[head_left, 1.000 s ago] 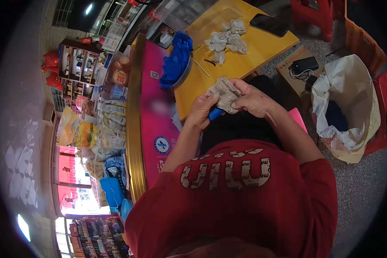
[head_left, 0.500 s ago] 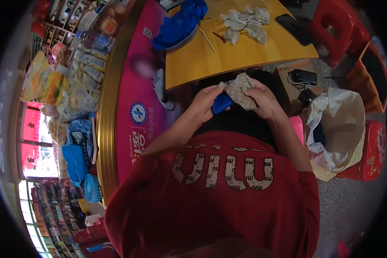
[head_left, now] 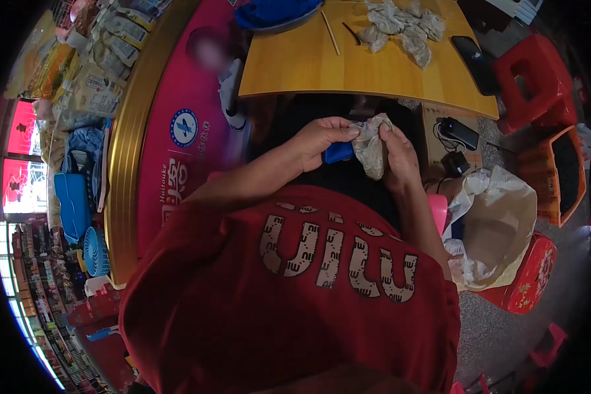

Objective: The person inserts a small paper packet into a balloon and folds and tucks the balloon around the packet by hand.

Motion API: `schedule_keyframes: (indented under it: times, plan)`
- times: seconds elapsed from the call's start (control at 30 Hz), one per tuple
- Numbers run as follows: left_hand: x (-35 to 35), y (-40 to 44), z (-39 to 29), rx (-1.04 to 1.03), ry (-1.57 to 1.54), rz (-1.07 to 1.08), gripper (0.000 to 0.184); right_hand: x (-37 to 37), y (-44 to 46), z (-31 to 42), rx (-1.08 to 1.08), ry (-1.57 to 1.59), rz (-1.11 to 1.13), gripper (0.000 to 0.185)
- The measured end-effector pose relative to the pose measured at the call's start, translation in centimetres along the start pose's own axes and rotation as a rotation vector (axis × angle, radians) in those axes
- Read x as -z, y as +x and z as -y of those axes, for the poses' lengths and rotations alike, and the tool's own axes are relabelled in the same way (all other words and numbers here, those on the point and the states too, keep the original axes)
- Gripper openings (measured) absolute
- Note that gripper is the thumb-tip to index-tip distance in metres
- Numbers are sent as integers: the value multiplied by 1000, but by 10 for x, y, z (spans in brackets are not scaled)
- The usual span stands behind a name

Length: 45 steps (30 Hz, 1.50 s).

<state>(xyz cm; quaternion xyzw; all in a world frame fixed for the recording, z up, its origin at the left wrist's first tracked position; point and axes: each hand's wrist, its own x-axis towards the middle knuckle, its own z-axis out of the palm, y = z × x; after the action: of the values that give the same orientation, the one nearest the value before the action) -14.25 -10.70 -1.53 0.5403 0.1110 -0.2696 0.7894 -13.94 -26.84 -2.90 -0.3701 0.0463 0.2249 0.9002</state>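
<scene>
Over my lap, both hands hold a crumpled grey-beige piece of thin material (head_left: 372, 152) that looks like cloth. My left hand (head_left: 322, 139) pinches its upper left edge between thumb and forefinger. Its curled fingers also keep a small blue piece (head_left: 338, 152) against the palm. My right hand (head_left: 400, 156) grips the crumpled piece from the other side, thumb along its edge. Similar pale crumpled pieces (head_left: 404, 29) lie on the wooden table (head_left: 289, 69) ahead, beside a thin light stick (head_left: 331, 33) and a short dark one (head_left: 351, 33).
A blue bundle (head_left: 276, 12) sits in a bowl at the table's far left. A phone (head_left: 474, 65) lies at the right edge. Right of me stand a lined box (head_left: 499, 230), an orange crate (head_left: 558, 174) and a red stool (head_left: 535, 79). A gold-edged pink counter (head_left: 171, 157) is at left.
The view has shifted, so the table sits higher in it. The crumpled piece now hangs more upright and narrower between my hands, and my right fingers have straightened along it.
</scene>
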Motion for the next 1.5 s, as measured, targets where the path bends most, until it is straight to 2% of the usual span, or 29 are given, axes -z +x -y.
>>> schedule_keyframes:
  times: [0.07, 0.17, 0.2, 0.27, 0.33, 0.37, 0.5, 0.53, 0.57, 0.7, 0.73, 0.77, 0.83, 0.87, 0.9, 0.93, 1.0, 1.13, 1.2, 1.27, 1.33, 1.43, 1.5]
  plan:
    - [-1, -3, -4, 41, 5, 16, 25, 2, -2, 2, 23, 30, -12, 19]
    - [-10, -5, -4, 49, 81, -13, 30, 3, -3, 4, 0, -105, -2, 21]
    - [-13, -6, -2, 26, 151, -64, 32, 3, -2, 2, 14, -263, 31, 24]
    - [-12, -6, -1, 24, 156, 16, 31, 1, -5, 1, 128, -588, 65, 31]
    - [-12, -5, 0, 16, 228, 141, 26, -12, -11, 9, 132, -653, 30, 31]
    - [-11, -6, -2, 45, 148, 111, 21, -16, -13, 12, 137, -697, -10, 32]
    - [0, -2, 1, -62, 20, 103, 19, -15, -15, 18, 64, -613, 10, 39]
    - [1, -3, -2, -50, -87, 84, 18, -9, -13, 18, 44, -481, 84, 40]
    - [2, -5, -3, -29, -192, 66, 18, -6, -11, 17, 63, -470, 64, 38]
    - [2, -4, -2, 23, -90, 142, 19, -20, -16, 27, 170, -460, 75, 34]
    - [3, -4, 0, 8, -133, 229, 24, -27, -19, 34, 185, -440, 106, 35]
    - [2, -4, 0, -6, -141, 233, 24, -37, -25, 44, 116, -403, 152, 37]
    - [-2, -8, -4, 2, 54, 228, 30, -43, -23, 57, 81, -477, 220, 37]
    - [-4, -12, -7, 52, 19, 229, 35, -44, -21, 63, 44, -537, 278, 38]
    - [-3, -10, -3, 41, 8, 235, 35, -44, -14, 66, 150, -811, 150, 39]
    - [-1, -6, 2, 35, 36, 262, 36, -45, -14, 69, 153, -830, 156, 39]
    - [-1, -8, -2, 44, 24, 308, 36, -56, -17, 75, 89, -670, 239, 39]
    - [-8, -17, -14, 59, -1, 267, 36, -66, -17, 84, 119, -487, 246, 42]
    - [-9, -16, -15, 12, -111, 365, 36, -62, -17, 84, 95, -445, 287, 42]
    - [-7, -20, -26, 2, -121, 346, 34, -61, -18, 82, 132, -449, 250, 40]
    - [-1, -29, -37, -15, -306, 490, 33, -50, -12, 74, 181, -444, 190, 40]
    - [-1, -35, -42, 30, -333, 528, 25, -42, -16, 64, 210, -373, 78, 38]
    - [-5, -28, -33, 49, -338, 459, 21, -39, -17, 59, 201, -324, 49, 37]
